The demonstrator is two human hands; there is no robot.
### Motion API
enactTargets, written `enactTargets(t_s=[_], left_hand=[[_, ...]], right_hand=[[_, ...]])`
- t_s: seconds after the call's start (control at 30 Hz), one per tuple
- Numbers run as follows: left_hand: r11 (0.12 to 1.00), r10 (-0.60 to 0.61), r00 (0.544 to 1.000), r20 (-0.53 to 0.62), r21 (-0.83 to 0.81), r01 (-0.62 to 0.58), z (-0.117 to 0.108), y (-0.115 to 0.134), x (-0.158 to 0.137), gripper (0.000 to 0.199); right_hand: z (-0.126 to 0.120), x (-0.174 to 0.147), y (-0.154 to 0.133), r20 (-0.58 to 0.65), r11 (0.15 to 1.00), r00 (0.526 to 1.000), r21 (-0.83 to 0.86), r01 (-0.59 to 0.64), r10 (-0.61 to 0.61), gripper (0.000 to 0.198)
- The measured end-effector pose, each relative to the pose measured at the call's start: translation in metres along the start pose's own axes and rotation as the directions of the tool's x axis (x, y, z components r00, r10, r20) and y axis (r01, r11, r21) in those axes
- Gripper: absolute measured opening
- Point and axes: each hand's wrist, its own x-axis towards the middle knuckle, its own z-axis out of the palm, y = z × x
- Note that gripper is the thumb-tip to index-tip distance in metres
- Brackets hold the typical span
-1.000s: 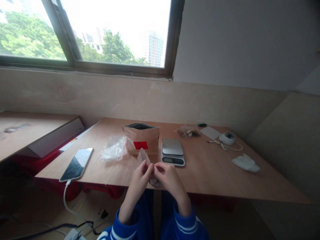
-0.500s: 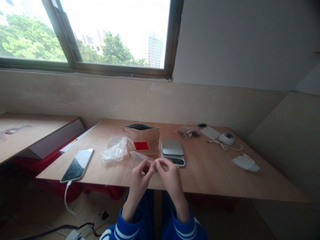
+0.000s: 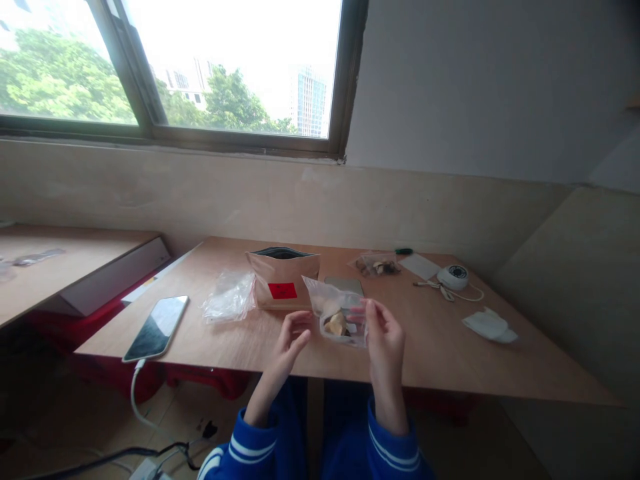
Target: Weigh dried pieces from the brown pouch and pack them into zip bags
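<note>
My right hand pinches the right edge of a clear zip bag, which hangs in front of the scale. Tan and brown dried pieces lie in the bag's lower part; their kind I cannot make out. To the left of the bag, my left hand holds nothing, its fingers apart and slightly curled. Behind it stands a brown kraft pouch with a red label and an open top. Most of the digital scale is hidden by the bag.
A pile of clear plastic bags lies left of the pouch, near a phone on a cable. Filled bags lie at the back. On the right are a white dome camera with cables and a crumpled white item.
My hands have parted. The left let go of the bag and moved slightly left; the right moved right with the bag, turning it so its contents show and it covers the scale.
</note>
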Motion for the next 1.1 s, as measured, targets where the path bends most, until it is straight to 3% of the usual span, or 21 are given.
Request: enactTargets(t_s=[0.1, 0.2, 0.27, 0.37, 0.47, 0.57, 0.73, 0.87, 1.0, 1.1], left_hand=[[0.988, -0.107, 0.990, 0.093, -0.104, 0.116, -0.002, -0.014, -0.001, 0.053], [0.971, -0.127, 0.983, 0.133, -0.184, 0.151, -0.004, -0.023, -0.002, 0.056], [0.972, -0.123, 0.985, 0.118, -0.188, 0.143, -0.004, -0.024, -0.001, 0.054], [0.979, -0.099, 0.994, 0.053, -0.175, 0.107, -0.004, -0.021, 0.002, 0.054], [0.984, -0.080, 0.997, -0.001, -0.157, 0.079, -0.007, -0.019, 0.004, 0.052], [0.988, -0.062, 0.998, -0.014, -0.142, 0.059, -0.011, -0.019, 0.005, 0.047], [0.991, -0.054, 0.998, 0.038, -0.122, 0.058, -0.015, -0.016, 0.004, 0.039], [0.987, -0.065, 0.997, 0.052, -0.145, 0.072, -0.017, -0.018, 0.003, 0.042], [0.982, -0.057, 0.998, 0.007, -0.181, 0.057, -0.021, -0.025, 0.005, 0.043], [0.974, -0.069, 0.998, 0.008, -0.214, 0.069, -0.024, -0.030, 0.005, 0.042]], right_hand=[[0.005, -0.001, 0.004, 0.123, 0.994, 0.988, 0.036, -0.104, 0.098, 0.048], [0.008, 0.000, 0.011, 0.194, 0.993, 0.974, -0.010, -0.119, 0.119, 0.048], [0.009, 0.002, 0.014, 0.161, 0.998, 0.986, -0.055, -0.035, 0.043, 0.047], [0.008, 0.002, 0.015, 0.088, 0.972, 0.982, -0.152, 0.180, -0.168, 0.044], [0.008, 0.000, 0.012, 0.229, 0.925, 0.936, -0.212, 0.316, -0.267, 0.029], [0.009, -0.002, 0.013, 0.385, 0.938, 0.903, -0.199, 0.284, -0.191, 0.025], [0.011, -0.001, 0.022, 0.452, 0.956, 0.892, -0.247, 0.158, -0.030, 0.029], [0.013, -0.001, 0.025, 0.578, 0.955, 0.816, -0.233, 0.184, -0.016, 0.040], [0.014, -0.004, 0.027, 0.637, 0.946, 0.771, -0.231, 0.227, -0.029, 0.065], [0.015, -0.007, 0.026, 0.662, 0.944, 0.749, -0.238, 0.226, -0.012, 0.066]])
